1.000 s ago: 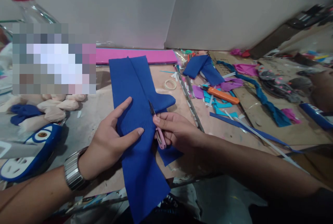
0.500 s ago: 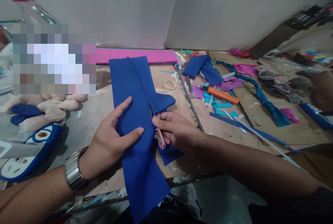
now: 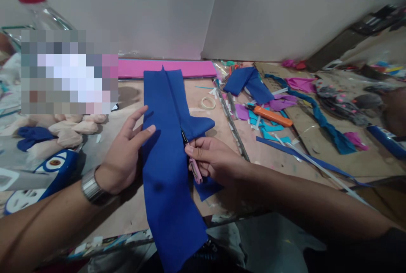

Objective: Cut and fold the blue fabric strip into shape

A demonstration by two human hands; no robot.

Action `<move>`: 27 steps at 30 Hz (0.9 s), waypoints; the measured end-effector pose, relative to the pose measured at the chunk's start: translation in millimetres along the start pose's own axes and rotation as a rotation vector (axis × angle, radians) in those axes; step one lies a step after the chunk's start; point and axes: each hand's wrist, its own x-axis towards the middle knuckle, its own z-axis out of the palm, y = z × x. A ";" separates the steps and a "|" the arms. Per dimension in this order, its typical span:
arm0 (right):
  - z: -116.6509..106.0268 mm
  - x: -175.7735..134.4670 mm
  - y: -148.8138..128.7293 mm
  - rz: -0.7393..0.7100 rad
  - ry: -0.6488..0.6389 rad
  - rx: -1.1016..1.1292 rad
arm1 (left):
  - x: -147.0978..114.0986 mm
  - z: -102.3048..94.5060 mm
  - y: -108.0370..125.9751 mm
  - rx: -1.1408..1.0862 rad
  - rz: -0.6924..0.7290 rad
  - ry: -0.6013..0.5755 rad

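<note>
A long strip of blue cloth (image 3: 165, 154) runs from the back of the table down over its front edge. A slit splits its far part, and the right-hand side of that slit bulges into a fold. My right hand (image 3: 211, 154) grips a pair of small pink-handled snips (image 3: 196, 171), the dark blades at the near end of the slit. My left hand (image 3: 127, 150) is open at the cloth's left edge, thumb and fingers apart, the thumb over the cloth. A smaller blue piece (image 3: 207, 189) lies partly hidden under my right hand.
An orange utility knife (image 3: 272, 115) lies among cloth scraps on the right, near a tape roll (image 3: 208, 103) and a folded blue piece (image 3: 242, 80). Pink sheets (image 3: 196, 68) line the back. A blue-and-white power strip (image 3: 53, 169) and beige cloth bundles (image 3: 69, 135) sit left.
My left hand has drawn back to the left, off the middle of the cloth to its edge. The strip's far left part has shifted slightly right. My right hand stays almost in place.
</note>
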 end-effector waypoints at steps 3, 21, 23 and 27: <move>1.4 -1.2 0.2 -0.015 -0.004 0.019 | 1.0 3.3 8.0 -0.028 -0.133 0.000; 5.8 -6.6 -6.8 -0.037 -0.096 -0.007 | -11.8 0.3 3.0 0.162 0.040 -0.086; 5.9 -6.6 -6.5 -0.044 -0.084 -0.016 | -11.9 0.0 4.1 0.188 0.049 -0.086; 5.8 -6.4 -7.6 -0.047 -0.077 -0.046 | -11.7 -0.1 6.9 0.194 0.042 -0.061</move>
